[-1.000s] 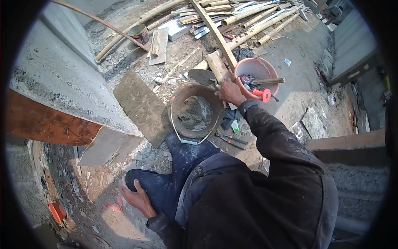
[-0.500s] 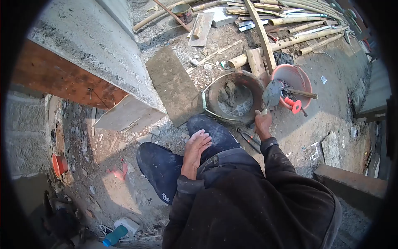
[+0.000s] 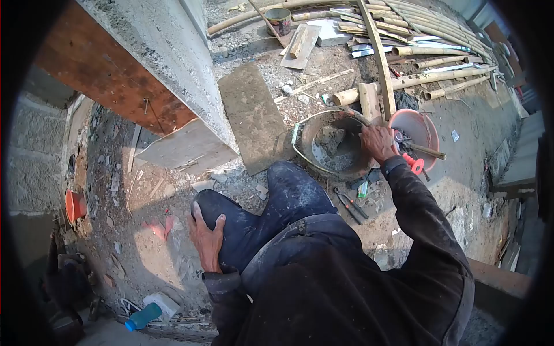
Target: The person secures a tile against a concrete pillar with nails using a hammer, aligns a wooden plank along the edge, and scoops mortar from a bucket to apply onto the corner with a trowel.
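Since the previous frame, the right hand (image 3: 378, 143) has moved from the near right side of the mortar bucket (image 3: 308, 141) up to its right rim, and the left hand (image 3: 208, 236) has shifted from between the knees onto the left knee (image 3: 216, 202). The right hand's fingers are curling together at the rim; I cannot tell what they are closing on, or whether the trowel seen earlier is in them. The left hand is resting to the near left of the mortar bucket, its thumb standing well apart from the other fingers.

The mortar bucket is standing just beyond the knees, holding grey mortar (image 3: 330, 138), its handle grip (image 3: 295, 134) hanging out on the left. Close on its right, a pink bucket (image 3: 425, 128) is holding tools, with a red reel (image 3: 413, 164) sitting at its near edge. Pliers (image 3: 351, 206) are lying just on the near side of the mortar bucket. A mortar-stained board (image 3: 251, 115) is lying flat to its left, and bamboo poles (image 3: 415, 81) are lying beyond it. A blue bottle (image 3: 144, 317) is lying well apart, to its near left.
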### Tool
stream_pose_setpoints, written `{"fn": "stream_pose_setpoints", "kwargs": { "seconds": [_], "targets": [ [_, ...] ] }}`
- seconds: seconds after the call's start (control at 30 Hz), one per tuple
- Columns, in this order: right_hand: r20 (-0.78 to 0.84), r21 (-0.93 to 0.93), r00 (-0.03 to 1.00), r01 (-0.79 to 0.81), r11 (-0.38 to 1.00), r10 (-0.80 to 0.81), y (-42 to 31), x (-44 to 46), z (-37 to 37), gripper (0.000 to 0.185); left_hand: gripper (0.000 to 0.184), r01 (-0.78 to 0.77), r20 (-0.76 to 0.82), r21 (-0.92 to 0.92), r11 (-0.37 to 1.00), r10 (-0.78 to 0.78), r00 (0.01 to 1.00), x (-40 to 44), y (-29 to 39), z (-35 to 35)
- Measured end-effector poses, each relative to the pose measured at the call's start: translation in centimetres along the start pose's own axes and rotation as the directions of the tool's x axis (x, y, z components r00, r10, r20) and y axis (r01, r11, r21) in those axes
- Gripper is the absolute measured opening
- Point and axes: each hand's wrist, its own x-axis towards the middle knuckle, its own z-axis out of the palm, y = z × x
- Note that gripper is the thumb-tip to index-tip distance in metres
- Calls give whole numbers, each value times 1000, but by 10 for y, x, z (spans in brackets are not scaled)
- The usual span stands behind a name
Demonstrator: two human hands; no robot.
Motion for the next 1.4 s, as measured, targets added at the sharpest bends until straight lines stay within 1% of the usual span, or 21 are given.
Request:
{"fn": "stream_pose_setpoints", "kwargs": {
  "seconds": [0.03,0.1,0.13,0.27,0.33,0.43,0.47,0.5,0.57,0.73,0.83,0.9,0.97,1.0,1.03,1.07,1.2,1.27,1.3,1.37,1.4],
  "targets": [
    [-6,-4,1000,12,1000,-12,-4,5,10,15,90,30,142,-119,992,-13,990,-5,-6,11],
    [378,101,918,89,991,-121,-20,14,27,21,92,6,122,-104,995,6,993,-1,-9,12],
    [123,183,950,263,947,-288,2,9,48,21,92,12,125,-166,986,9,992,-3,-8,9],
    [52,134,944,316,939,-325,15,25,14,22,93,6,126,-228,974,23,992,-11,-7,8],
    [240,143,970,-3,990,-32,-3,30,30,21,93,1,150,-214,977,31,988,-8,-9,10],
    [238,309,944,147,940,-226,-37,15,28,25,93,-17,150,-203,979,48,988,-2,-6,9],
    [415,301,883,94,949,-220,-30,22,7,26,93,-15,162,-205,979,48,986,-4,-6,9],
    [414,306,881,103,946,-229,-28,29,-15,26,93,-6,160,-201,980,39,986,-5,-6,9],
    [439,237,897,-65,969,-47,-27,32,-35,33,94,-3,153,-226,974,38,988,-3,-6,10],
    [528,261,843,-51,964,-99,-35,1,34,30,95,-17,157,-214,977,51,986,2,-9,10],
    [350,178,915,143,974,-198,-18,27,17,28,96,-10,165,-217,976,47,985,0,-9,14],
    [412,167,910,-21,986,-50,-20,46,-35,23,97,6,147,-211,977,26,989,0,-14,11],
    [300,130,947,79,988,-115,-23,29,7,15,98,33,136,-215,976,-3,991,0,-17,12],
    [381,258,914,38,965,-138,-18,13,70,22,99,44,138,-222,974,-14,990,-1,-19,13],
    [321,388,899,163,907,-299,-16,-10,120,22,99,57,151,-219,974,-24,988,-4,-19,13],
    [353,425,880,152,892,-318,-20,-19,125,20,100,55,170,-221,974,-16,985,0,-19,13],
    [556,269,831,-157,950,-20,-38,21,-10,14,101,31,162,-219,975,5,987,-2,-17,13],
    [368,198,930,-80,977,2,-44,15,9,14,101,34,168,-224,974,4,986,-1,-17,14],
    [152,107,988,10,994,-27,-49,9,21,16,101,54,154,-228,972,-18,988,-1,-17,15],
    [457,142,870,134,981,-185,-74,5,46,21,101,18,145,-242,970,17,989,-1,-16,17],
    [50,240,949,290,926,-310,-92,3,48,14,100,15,152,-242,970,22,988,1,-16,15]
  ]
}}
